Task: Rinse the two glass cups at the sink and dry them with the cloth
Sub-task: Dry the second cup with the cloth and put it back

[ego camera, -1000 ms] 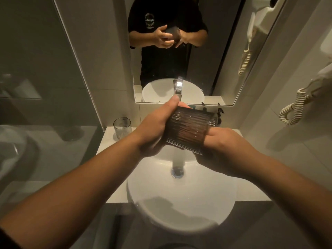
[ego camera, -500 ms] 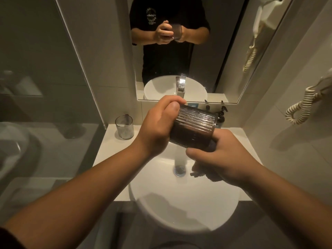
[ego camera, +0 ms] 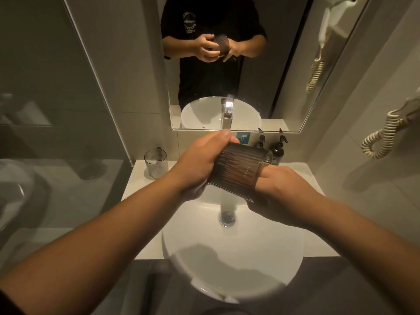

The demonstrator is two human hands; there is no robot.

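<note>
Ribbed smoky glass: one cup (ego camera: 238, 170) is held over the sink (ego camera: 231, 251), just in front of the tap, which is seen only in the mirror (ego camera: 236, 64). The left hand (ego camera: 200, 162) holds it, fingers curled over the far wall and closed end, a firm narrow grip. The right hand (ego camera: 279, 187) is at the open mouth with its fingers out of sight; whether they are inside the cup, or hold the cloth there, I cannot tell. No cloth is plainly visible, and no water stream either.

Orientation: cup lies tipped on its side, long axis running roughly 10 o'clock to 4 o'clock, closed end up at 10, mouth down at 4 toward the right hand.

Second cup (ego camera: 156, 163), clear ribbed glass, stands upright, mouth up, on the worktop (ego camera: 141, 185) at about 9 o'clock of the held cup, well apart from it. Two dark pump bottles (ego camera: 278, 148) stand at 2 o'clock by the wall.

Judgement: first cup is being worked inside, either hand-rinsed or wiped; roughly the first half of the task. Next move calls for turning the cup about its long axis, then setting it upright and picking up the second.
</note>
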